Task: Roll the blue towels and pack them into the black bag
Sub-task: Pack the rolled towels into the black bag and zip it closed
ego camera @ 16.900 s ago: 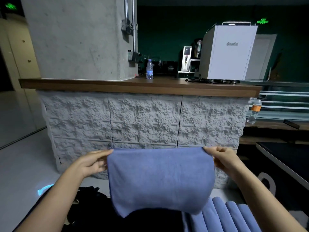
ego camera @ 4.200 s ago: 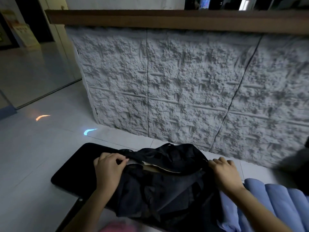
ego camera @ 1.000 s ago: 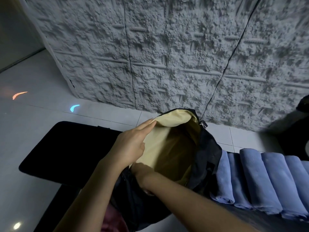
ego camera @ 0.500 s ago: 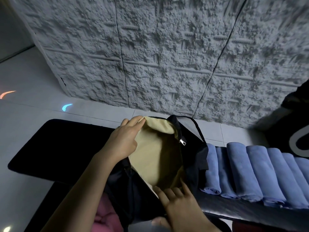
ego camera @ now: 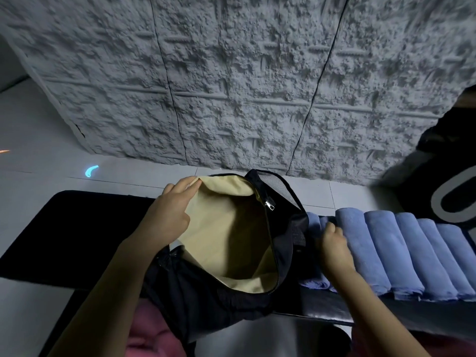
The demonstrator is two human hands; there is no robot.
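Observation:
The black bag (ego camera: 231, 307) stands on a black bench, its zipper wide apart and its beige lining (ego camera: 226, 233) showing; nothing can be seen inside. My left hand (ego camera: 170, 215) pinches the far left rim of the opening and holds it up. Several rolled blue towels (ego camera: 391, 253) lie side by side on the bench just right of the bag. My right hand (ego camera: 334, 243) lies over the second roll from the bag, its fingers curled down around it. The leftmost roll (ego camera: 312, 220) is partly hidden behind the bag.
The black bench (ego camera: 77, 228) runs left to right in front of me on a pale tiled floor (ego camera: 38, 163). A rough grey stone-faced wall (ego camera: 231, 86) rises close behind it. A dark object with a grey loop mark (ego camera: 450, 199) stands at the right.
My right hand has left the bag's near rim and moved right onto the rolled towels. My left hand keeps holding the bag's rim.

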